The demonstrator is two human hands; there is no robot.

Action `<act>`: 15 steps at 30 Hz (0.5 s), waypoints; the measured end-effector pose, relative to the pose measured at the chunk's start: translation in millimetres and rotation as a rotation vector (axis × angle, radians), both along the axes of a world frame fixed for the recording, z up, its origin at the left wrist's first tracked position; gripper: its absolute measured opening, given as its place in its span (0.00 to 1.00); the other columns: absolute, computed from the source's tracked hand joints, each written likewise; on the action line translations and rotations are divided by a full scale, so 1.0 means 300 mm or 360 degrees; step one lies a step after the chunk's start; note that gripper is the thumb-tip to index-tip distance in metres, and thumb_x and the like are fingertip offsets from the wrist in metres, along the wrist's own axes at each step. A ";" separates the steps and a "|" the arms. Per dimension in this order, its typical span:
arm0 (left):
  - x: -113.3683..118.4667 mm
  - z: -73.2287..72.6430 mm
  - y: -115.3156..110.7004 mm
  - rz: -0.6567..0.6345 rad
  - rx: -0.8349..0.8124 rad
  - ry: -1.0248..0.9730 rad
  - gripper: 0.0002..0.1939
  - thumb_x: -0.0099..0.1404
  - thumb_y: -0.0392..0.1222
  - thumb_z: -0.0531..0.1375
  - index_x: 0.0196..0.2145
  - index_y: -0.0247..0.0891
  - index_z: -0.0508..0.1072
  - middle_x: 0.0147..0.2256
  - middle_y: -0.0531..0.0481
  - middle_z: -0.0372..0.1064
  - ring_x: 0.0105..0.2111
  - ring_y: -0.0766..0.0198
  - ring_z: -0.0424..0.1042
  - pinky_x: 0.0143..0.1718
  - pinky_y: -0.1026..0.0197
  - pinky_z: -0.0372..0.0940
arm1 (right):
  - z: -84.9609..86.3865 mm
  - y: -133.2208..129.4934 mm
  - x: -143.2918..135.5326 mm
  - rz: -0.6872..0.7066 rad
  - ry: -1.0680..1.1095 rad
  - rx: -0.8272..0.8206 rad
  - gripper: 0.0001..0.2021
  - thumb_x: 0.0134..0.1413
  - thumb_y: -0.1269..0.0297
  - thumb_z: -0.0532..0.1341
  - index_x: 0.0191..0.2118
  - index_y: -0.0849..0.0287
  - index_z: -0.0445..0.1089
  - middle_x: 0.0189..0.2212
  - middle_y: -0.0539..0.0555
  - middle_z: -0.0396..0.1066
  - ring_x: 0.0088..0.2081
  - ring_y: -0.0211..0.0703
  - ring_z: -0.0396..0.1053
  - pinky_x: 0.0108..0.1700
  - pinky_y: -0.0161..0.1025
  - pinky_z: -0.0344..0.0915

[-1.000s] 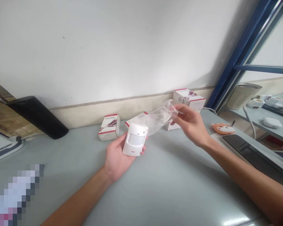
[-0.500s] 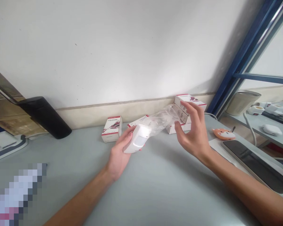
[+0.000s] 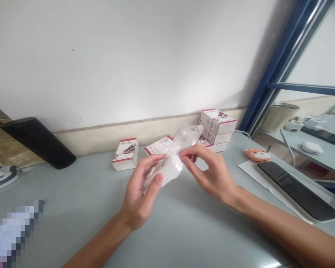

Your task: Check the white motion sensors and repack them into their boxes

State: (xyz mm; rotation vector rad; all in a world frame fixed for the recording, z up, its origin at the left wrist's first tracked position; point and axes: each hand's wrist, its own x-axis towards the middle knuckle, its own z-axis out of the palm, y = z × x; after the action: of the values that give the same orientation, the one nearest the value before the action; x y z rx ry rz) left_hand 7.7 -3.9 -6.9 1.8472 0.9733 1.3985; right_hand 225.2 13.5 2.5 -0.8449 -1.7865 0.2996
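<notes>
A white motion sensor (image 3: pixel 171 170) lies across my left hand (image 3: pixel 136 199), its back side turned up. The fingers and thumb of that hand are wrapped around its near end. A clear plastic bag (image 3: pixel 185 138) covers the sensor and sticks up loosely beyond its far end. With thumb and index finger, my right hand (image 3: pixel 216 175) pinches the bag's plastic right at the sensor's far edge. Both hands are above the grey table (image 3: pixel 167 230).
White-and-red boxes stand behind: one box (image 3: pixel 125 153) at left, a flat-lying box (image 3: pixel 159 145) in the middle, stacked boxes (image 3: pixel 218 126) at right. A black cylinder (image 3: pixel 41 143) leans at left. A dark-screened device (image 3: pixel 296 190) and an orange animal-faced item (image 3: pixel 257 154) lie at right.
My left hand has turned the sensor over, from its windowed front to its back. My right hand has come in from the right, its spread fingers now closed on the bag.
</notes>
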 end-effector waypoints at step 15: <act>0.012 -0.013 0.036 -0.0016 -0.0734 -0.0144 0.22 0.73 0.61 0.60 0.61 0.54 0.74 0.66 0.53 0.68 0.67 0.48 0.65 0.61 0.53 0.64 | -0.052 -0.026 -0.024 0.0327 -0.0151 0.0249 0.17 0.68 0.80 0.56 0.54 0.52 0.65 0.43 0.54 0.72 0.43 0.42 0.70 0.45 0.42 0.70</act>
State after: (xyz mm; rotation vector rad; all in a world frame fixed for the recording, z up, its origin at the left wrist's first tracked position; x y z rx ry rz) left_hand 11.3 6.9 -11.0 1.4328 1.1271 1.1234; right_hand 217.9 5.6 -13.2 -0.5741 -1.9616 0.2517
